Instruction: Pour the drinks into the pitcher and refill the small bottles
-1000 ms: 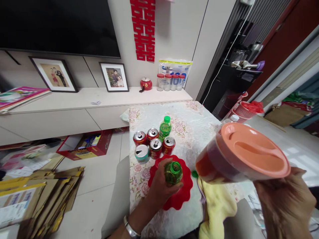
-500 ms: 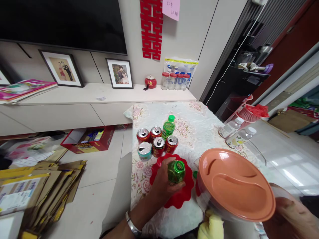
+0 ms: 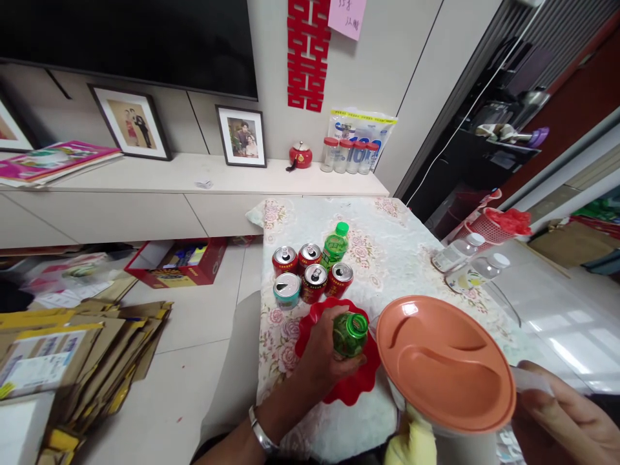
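My left hand is wrapped round an uncapped green plastic bottle. The bottle stands in or just above a red scalloped dish; its base is hidden. At the lower right, my right hand grips the translucent handle of a pitcher with an orange lid. The lid faces up at me and hides most of the clear body. The pitcher's left edge is close beside the bottle's mouth. Beyond the dish stand several opened red cans, a teal can and a capped green bottle.
A flowered cloth covers the table. Two clear bottles with white caps stand on its right side. Yellow cloth shows below the pitcher. Flattened cardboard and a red box lie on the floor at left.
The pitcher has come left and its lid is tilted more toward the bottle. The left hand still holds the bottle over the dish. The whole view has shifted slightly.
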A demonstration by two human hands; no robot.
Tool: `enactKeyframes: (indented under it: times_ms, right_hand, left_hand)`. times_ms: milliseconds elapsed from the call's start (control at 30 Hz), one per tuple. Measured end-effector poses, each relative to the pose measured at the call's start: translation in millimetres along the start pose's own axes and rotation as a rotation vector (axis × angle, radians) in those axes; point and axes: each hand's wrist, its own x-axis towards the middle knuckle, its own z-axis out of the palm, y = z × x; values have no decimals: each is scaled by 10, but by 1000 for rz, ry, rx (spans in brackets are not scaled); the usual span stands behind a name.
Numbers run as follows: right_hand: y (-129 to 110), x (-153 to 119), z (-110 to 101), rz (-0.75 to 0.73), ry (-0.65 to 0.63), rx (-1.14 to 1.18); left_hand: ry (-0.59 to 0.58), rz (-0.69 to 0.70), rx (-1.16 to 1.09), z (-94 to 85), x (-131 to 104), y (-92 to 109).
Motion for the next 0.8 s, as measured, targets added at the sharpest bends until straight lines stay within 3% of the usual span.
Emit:
enactKeyframes:
  times_ms: [133,400,600,800]
  right_hand:
    - [94,60,-123,-29,-122,-6]
    - [24,51,-54,-30,-64,-18]
    - [128,76,-200,-41,-163,-19]
    - [38,85,-101,-141,-147,-22]
  left_hand:
    - [-9,8,-9,-5,-5,4]
    - [26,8,-11,-15,-17,109]
    - [24,0,-25,-44,-60,203]
    - [37,19,-41,-29,-44,146]
